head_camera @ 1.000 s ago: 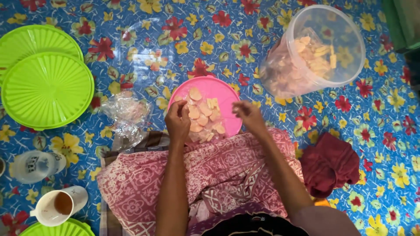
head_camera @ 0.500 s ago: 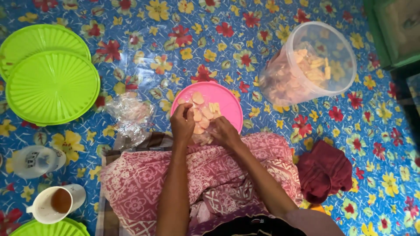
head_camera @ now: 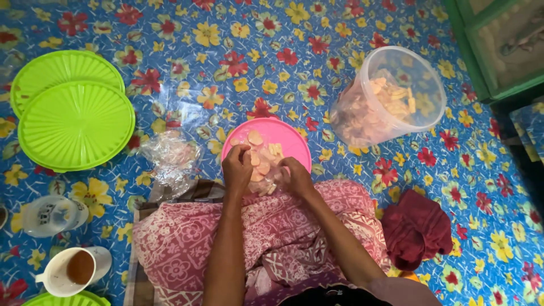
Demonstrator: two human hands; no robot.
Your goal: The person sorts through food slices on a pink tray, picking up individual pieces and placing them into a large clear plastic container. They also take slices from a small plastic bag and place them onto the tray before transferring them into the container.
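Now both hands, left [head_camera: 237, 168] and right [head_camera: 293, 177], have closed over the crackers [head_camera: 262, 161].

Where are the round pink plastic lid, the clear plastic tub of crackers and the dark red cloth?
round pink plastic lid [head_camera: 292, 137], head view, bare far rim.
clear plastic tub of crackers [head_camera: 371, 107], head view, side wall.
dark red cloth [head_camera: 416, 229], head view, middle of the crumpled heap.

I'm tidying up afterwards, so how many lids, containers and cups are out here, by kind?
Green ribbed lids: 3, one only an edge at the bottom.
Pink lid under the hands: 1
Clear tub of crackers: 1
White cups: 2
Total: 7
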